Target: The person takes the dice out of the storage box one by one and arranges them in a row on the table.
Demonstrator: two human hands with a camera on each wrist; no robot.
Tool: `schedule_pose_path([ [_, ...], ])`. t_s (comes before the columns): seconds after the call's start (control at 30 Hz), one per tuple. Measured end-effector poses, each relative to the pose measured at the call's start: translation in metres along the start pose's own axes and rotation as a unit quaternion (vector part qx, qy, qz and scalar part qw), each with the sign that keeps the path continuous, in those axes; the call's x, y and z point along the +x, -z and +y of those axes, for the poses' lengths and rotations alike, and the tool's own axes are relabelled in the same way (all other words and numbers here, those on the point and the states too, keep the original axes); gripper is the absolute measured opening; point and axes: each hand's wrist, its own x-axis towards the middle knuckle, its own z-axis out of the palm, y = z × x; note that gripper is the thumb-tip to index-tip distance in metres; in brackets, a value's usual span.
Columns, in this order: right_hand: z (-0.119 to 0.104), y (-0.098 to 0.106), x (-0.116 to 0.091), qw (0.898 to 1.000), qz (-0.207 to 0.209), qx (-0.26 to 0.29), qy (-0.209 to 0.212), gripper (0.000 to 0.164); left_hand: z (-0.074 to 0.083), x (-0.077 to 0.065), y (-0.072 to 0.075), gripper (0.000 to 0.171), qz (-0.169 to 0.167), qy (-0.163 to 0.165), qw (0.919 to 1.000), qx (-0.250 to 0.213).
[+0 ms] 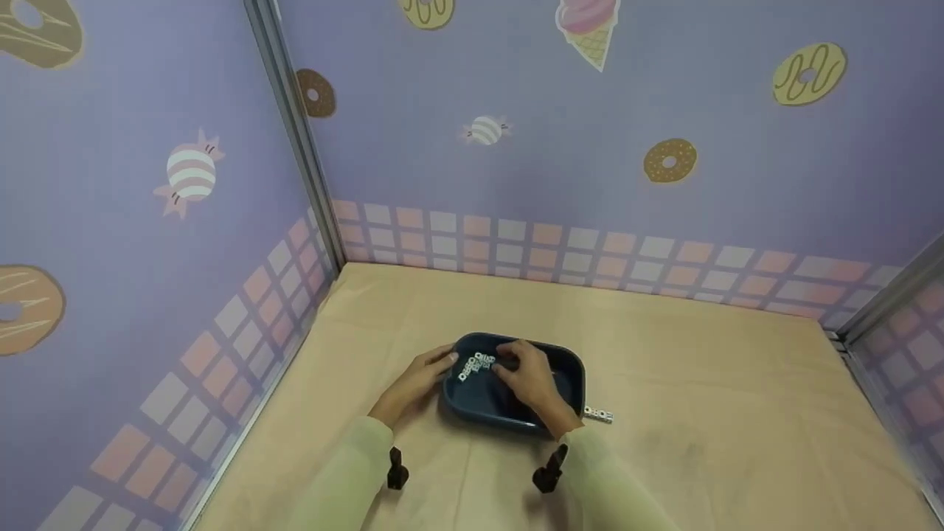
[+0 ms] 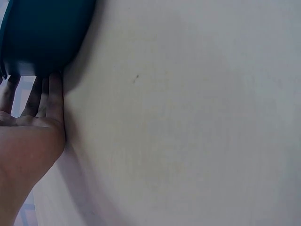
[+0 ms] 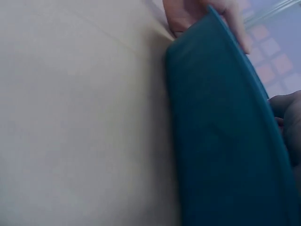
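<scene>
A dark blue tray (image 1: 479, 420) with raised walls and rounded corners sits on the cloth-covered table. Inside, near its left end, small white dice-like cubes (image 1: 476, 363) with dark marks lie in joined-looking rows. My left hand (image 1: 419, 376) holds the tray's left wall, its thumb by the rim; in the left wrist view its fingers (image 2: 55, 96) lie against the outside. Over the tray's inside is my right hand (image 1: 532, 377), fingertips bent down beside the cubes. Whether a cube is between those fingertips is too small to tell. In the right wrist view the tray wall mostly hides this hand.
A short row of similar white cubes (image 1: 598, 414) lies on the table just outside the tray's right wall. Beige cloth (image 1: 708, 398) covers the table. Patterned walls (image 1: 516, 169) stand behind and on the left, with a metal corner post (image 1: 295, 133) between them.
</scene>
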Motion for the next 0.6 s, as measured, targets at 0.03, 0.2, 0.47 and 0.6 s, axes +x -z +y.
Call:
schedule_pose_path([
  [0.03,0.001,-0.002,0.001,1.0,-0.005,-0.007,-0.002,0.032,0.0,0.0,0.0,0.055,-0.002,-0.002,1.0,0.001],
  [0.2,0.003,-0.008,0.003,0.998,-0.045,-0.051,0.001,0.037,0.0,0.002,0.0,0.054,-0.004,-0.006,1.0,0.004],
  [0.47,0.003,-0.01,0.003,0.989,-0.098,-0.109,0.022,0.034,-0.001,0.003,0.001,0.052,-0.005,-0.013,0.9999,0.007],
  [0.6,0.006,-0.013,0.003,0.989,-0.102,-0.111,0.012,0.026,-0.003,0.003,0.001,0.052,-0.002,-0.011,0.9999,0.007],
])
